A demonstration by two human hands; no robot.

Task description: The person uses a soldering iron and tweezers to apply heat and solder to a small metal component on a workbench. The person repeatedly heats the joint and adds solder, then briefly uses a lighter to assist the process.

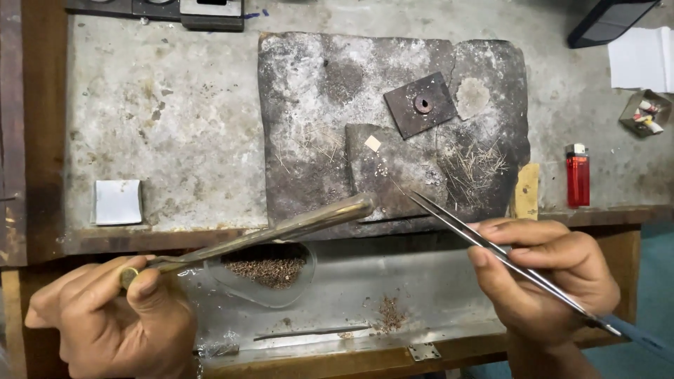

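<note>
Steel tweezers (491,245) pinched in right hand (547,281), tips seemingly empty; left hand (112,323) clasps torch (281,231).

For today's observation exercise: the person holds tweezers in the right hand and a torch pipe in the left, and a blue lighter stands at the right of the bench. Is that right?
Not quite. The head view shows the lighter is red, not blue. The rest holds: right hand holds tweezers, left hand the torch pipe.

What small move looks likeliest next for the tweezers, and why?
Probably a short reach forward: the tweezers in the right hand point toward the pale square chip on the charred block, tips apart from it, while the left hand aims the torch nozzle nearby.
</note>
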